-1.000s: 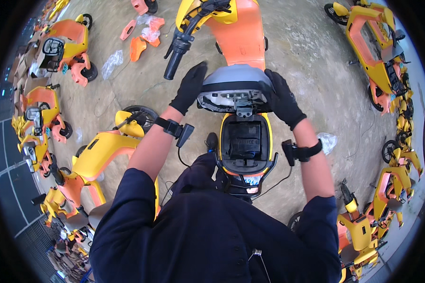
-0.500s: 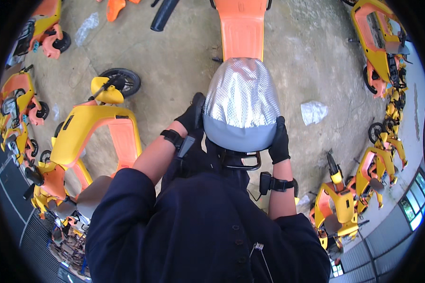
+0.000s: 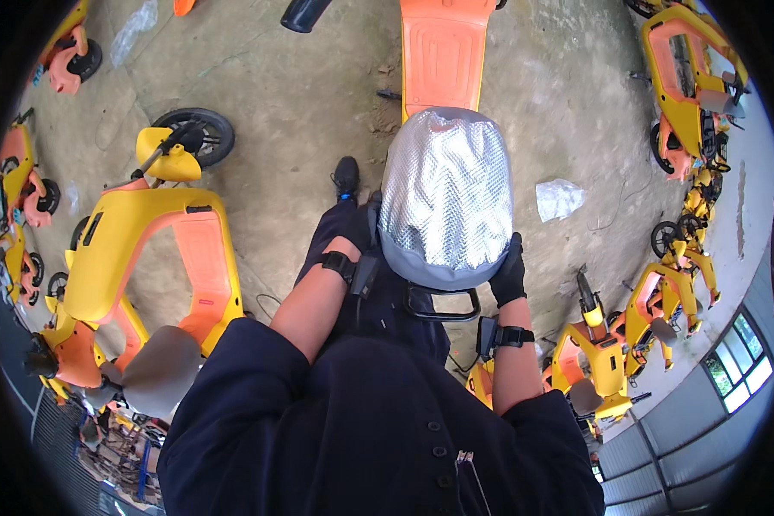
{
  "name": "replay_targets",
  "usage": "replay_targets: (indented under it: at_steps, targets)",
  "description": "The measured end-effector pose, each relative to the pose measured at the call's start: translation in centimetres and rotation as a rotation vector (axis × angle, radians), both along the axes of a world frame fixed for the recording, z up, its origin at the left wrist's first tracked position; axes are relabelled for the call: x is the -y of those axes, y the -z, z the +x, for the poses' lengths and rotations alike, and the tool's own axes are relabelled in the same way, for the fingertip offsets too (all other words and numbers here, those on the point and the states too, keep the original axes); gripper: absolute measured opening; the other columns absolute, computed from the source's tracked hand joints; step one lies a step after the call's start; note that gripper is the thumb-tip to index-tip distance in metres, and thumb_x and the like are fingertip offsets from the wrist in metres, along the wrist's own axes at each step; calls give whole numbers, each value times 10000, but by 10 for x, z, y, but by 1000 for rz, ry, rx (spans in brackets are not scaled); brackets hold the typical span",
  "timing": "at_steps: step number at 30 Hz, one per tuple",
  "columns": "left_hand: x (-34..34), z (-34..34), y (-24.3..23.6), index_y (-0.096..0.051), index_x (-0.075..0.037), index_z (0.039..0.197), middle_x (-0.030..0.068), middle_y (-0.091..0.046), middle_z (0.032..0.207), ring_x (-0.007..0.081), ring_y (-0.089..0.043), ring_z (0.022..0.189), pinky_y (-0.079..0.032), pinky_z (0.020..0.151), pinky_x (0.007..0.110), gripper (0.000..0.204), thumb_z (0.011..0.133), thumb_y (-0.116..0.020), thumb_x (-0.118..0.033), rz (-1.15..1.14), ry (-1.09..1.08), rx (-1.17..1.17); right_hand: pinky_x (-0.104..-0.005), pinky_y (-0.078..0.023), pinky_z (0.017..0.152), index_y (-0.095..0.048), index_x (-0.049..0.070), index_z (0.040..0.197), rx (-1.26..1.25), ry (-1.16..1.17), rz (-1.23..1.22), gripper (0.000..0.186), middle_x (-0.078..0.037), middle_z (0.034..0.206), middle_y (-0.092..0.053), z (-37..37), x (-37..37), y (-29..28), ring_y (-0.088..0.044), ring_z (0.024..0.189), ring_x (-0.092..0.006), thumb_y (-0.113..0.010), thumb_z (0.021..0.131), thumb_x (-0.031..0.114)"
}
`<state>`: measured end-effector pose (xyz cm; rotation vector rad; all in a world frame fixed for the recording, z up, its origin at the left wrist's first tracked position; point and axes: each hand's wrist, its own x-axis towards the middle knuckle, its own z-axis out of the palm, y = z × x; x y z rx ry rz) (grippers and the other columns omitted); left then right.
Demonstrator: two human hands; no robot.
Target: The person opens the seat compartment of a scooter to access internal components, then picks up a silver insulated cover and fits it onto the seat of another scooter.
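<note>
A silver quilted seat cover with a grey border [image 3: 445, 198] sits over the seat of a yellow and orange scooter [image 3: 444, 56] in front of me. My left hand [image 3: 359, 225], in a black glove, holds the cover's left side, its fingers partly hidden by the cover's edge. On the opposite side, my right hand [image 3: 509, 275], also in a black glove, grips the lower right edge of the grey border. A black rear rack [image 3: 443, 315] juts out below the cover, between my arms.
Another yellow and orange scooter [image 3: 120, 249] stands at my left. More scooters [image 3: 692, 86] line the right side along a pale wall. Clear plastic sheeting [image 3: 560, 199] lies on the concrete floor, and a black tube-like part [image 3: 305, 12] is at the top.
The silver area now spreads lower over the seat, and the grey border at the near edge is narrower. My view has shifted; my left foot now shows beyond my left hand.
</note>
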<state>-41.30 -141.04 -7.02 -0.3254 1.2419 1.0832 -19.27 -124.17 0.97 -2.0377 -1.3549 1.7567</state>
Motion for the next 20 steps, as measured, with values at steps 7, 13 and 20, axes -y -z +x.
replay_targets:
  at_steps: [7, 13, 20]
  targets:
    - [-12, -7, -21, -438, -35, 1204, 210, -563, 1028, 289, -553, 950, -438, 779, 319, 428, 823, -444, -230, -196, 441, -519, -346, -387, 903, -434, 71, 1207, -313, 375, -341, 496, -57, 1162, -509, 19, -15, 16, -494, 1037, -225, -327, 890, 436]
    - [-16, -36, -42, -501, 3, 1139, 129, -608, 942, 167, -557, 858, -427, 758, 251, 542, 905, -296, -441, 33, 334, -259, -329, -411, 863, -439, 21, 1188, -263, 258, -254, 601, -101, 1144, -515, -8, -27, -17, -515, 1001, -217, -319, 867, 514]
    - [-12, -33, 21, -522, -59, 1102, 95, -595, 1006, 179, -573, 854, -466, 731, 291, 495, 872, -381, -474, 155, 34, 13, -346, -412, 866, -387, 32, 1239, -206, 116, -256, 606, -108, 1176, -488, -52, -47, -66, -507, 1021, -240, -292, 876, 508]
